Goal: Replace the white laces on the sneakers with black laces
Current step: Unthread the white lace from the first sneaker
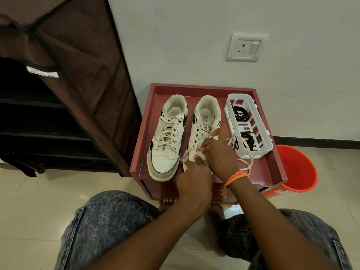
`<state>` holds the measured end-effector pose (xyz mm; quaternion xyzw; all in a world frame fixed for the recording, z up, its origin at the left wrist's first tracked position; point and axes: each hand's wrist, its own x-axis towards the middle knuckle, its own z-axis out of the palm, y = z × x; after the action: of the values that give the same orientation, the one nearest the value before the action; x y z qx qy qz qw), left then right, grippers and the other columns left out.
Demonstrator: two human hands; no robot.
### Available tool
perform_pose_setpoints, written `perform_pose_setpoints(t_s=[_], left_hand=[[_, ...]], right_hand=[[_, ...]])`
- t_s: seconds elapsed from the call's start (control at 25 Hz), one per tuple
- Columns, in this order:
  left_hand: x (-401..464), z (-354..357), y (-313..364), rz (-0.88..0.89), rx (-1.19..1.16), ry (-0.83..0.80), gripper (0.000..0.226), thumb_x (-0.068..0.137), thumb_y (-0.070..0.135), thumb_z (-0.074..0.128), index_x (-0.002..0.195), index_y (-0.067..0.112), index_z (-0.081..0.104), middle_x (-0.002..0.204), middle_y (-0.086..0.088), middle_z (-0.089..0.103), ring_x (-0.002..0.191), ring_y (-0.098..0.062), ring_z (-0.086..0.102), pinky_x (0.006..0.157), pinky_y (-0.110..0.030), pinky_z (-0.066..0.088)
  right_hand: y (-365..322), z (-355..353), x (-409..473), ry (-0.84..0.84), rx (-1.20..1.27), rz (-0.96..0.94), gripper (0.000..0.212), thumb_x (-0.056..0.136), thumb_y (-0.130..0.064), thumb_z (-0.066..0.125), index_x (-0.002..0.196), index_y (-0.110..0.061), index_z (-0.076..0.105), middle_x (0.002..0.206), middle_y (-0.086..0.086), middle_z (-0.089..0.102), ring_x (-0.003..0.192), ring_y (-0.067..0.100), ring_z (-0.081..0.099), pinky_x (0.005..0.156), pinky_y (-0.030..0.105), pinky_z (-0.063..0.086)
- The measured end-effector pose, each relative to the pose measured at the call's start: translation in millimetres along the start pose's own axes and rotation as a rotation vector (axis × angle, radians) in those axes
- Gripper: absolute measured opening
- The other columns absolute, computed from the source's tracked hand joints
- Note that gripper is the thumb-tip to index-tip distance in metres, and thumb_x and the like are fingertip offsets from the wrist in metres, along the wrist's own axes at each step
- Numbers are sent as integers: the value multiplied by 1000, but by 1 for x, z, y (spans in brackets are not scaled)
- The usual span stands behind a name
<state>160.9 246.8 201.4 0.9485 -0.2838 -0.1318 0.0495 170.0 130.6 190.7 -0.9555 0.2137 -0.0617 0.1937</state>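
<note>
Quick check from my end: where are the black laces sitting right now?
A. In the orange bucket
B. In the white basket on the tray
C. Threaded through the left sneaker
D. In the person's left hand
B: two coils of black laces lie inside the white basket at the right of the red tray, while the left sneaker keeps its white lacing.

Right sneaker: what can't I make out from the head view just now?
- Lower eyelets and toe of the right sneaker: covered by the left hand and right hand.
- How much white lace remains threaded: hidden under the fingers.
- Count of black laces in the white basket: coiled, too small.
</note>
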Motion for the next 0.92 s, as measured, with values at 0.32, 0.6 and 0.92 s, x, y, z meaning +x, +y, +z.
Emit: perform_pose_setpoints(t_s=[0.32,0.6,0.92], left_hand=[[5,2,-8,33,-458,90,42,92,28,56,128,10,42,125,-11,55,109,-32,59,81,-42,49],[6,5,-3,42,-237,135,54,100,15,43,151,11,25,129,-11,44,97,-33,62,72,-41,46],[9,24,-1,32,-277,-5,66,104,17,33,156,15,-7,131,-9,61,113,-33,60,91,-45,51]], right_hand=[[18,8,6,39,18,67,15,84,3,54,94,-6,60,116,15,43,85,34,56,70,48,52],[25,11,10,38,37,-15,28,80,10,55,83,-18,53,105,13,49,95,26,49,75,45,52],[43,-25,2,139,-90,278,14,90,-4,51,84,-5,63,102,16,50,71,32,56,67,42,54]])
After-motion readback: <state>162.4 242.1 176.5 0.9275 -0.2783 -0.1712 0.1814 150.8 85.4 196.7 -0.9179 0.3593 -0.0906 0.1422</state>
